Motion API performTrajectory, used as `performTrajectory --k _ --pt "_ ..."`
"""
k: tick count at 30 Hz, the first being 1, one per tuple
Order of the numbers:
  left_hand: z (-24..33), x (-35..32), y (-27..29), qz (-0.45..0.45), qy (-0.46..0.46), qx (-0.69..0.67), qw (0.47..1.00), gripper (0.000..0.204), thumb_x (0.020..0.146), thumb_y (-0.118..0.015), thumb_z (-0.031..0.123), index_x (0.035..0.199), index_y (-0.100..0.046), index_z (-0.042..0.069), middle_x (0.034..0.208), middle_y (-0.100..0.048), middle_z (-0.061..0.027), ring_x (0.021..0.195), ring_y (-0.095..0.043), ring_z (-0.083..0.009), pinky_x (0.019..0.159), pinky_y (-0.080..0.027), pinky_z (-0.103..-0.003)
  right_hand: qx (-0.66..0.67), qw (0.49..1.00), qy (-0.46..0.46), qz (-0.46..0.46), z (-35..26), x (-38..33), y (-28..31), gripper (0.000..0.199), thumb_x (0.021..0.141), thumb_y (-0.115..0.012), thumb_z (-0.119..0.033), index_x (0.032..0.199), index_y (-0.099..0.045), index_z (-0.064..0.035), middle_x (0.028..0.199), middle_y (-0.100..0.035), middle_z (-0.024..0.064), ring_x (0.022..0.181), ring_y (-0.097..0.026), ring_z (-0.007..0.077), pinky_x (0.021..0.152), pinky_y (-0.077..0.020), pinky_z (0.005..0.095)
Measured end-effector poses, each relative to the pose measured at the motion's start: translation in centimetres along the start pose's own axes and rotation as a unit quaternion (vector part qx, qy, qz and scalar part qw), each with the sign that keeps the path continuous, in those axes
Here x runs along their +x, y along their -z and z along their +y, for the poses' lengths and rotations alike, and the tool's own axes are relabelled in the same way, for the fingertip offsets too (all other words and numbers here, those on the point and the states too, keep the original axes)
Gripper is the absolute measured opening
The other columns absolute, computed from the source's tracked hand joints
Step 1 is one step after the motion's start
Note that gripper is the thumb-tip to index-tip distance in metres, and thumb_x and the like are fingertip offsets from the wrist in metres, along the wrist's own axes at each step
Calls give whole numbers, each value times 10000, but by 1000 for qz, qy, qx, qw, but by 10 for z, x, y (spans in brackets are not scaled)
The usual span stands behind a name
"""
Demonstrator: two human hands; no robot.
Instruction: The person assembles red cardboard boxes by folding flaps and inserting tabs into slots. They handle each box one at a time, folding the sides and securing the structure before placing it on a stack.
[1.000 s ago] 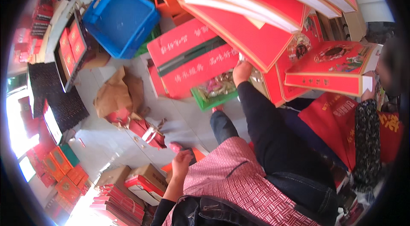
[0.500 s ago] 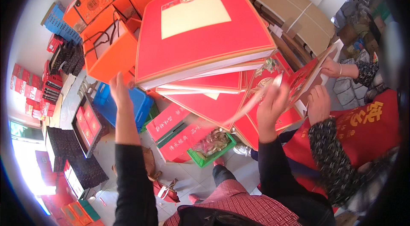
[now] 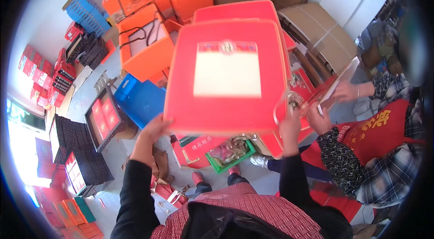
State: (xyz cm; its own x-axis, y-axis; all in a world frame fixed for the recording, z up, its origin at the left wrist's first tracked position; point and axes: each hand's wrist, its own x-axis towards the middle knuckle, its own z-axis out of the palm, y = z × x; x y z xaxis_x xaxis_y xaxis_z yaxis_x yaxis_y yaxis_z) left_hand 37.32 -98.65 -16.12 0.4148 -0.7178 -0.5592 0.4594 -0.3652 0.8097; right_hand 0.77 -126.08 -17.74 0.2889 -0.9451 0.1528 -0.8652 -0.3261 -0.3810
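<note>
The person held a big red box lid (image 3: 226, 76) up in front of them with both hands. It was flat and wide, with a pale square panel in the middle, so it needed one hand on each side to stay level. The left hand (image 3: 156, 128) gripped the lower left corner, fingers curled under the edge. The right hand (image 3: 289, 124) gripped the lower right corner the same way — both hands were closed on the lid, not open.

Behind the lid sat a stack of more red boxes (image 3: 235, 11), touching it or very close; I could not tell which. A thin looped cord (image 3: 282, 103) hung near the right hand, likely a carry handle.

Below the lid, on the floor, lay a green tray (image 3: 233, 151) with packed goods in it, and a red box (image 3: 199, 146) just beside it. A blue crate (image 3: 140, 99) stood to the left, near the left hand. Orange boxes (image 3: 149, 44) were piled farther back, and black trays (image 3: 79, 148) lay in rows along the left side.

On the right sat another person in a red apron (image 3: 375, 135) — their hands (image 3: 346, 90) held a flat piece of card, well apart from the lid.
</note>
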Motion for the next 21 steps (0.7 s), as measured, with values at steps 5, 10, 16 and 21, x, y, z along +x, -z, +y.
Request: performTrajectory --k 5,10,16,21 --pt "-22 -13 19 -55 -35 -61 996 477 765 -683 116 1155 -436 -5 1101 -564 -116 938 -586 -207 812 -487 -323 331 916 -226 -20 91 -85 -82 207 930 -427 -205 863 -519 -31 721 -537 42 686 -565 172 593 -446 295" --pt "-72 -78 47 -59 -154 16 986 586 668 -725 -14 1153 -396 9 1096 -550 -112 1025 -550 -205 867 -474 -349 600 744 -288 -60 78 -149 -71 208 920 -460 -264 853 -537 -83 633 -525 24 527 -527 145 451 -424 276" --pt "-50 -130 76 -71 -188 20 979 809 570 -754 -88 1238 -320 51 1150 -508 -89 1058 -519 -205 871 -471 -351 593 773 -222 23 -8 -143 -36 167 934 -420 -232 880 -497 -94 711 -546 25 574 -546 126 468 -454 237" --pt "-83 -107 136 -66 -201 87 974 869 564 -788 -21 1273 -290 39 1186 -491 -87 1085 -498 -196 887 -452 -330 579 755 -305 -33 -49 -137 -2 141 916 -409 -172 956 -511 -83 766 -560 52 702 -565 151 564 -464 311"
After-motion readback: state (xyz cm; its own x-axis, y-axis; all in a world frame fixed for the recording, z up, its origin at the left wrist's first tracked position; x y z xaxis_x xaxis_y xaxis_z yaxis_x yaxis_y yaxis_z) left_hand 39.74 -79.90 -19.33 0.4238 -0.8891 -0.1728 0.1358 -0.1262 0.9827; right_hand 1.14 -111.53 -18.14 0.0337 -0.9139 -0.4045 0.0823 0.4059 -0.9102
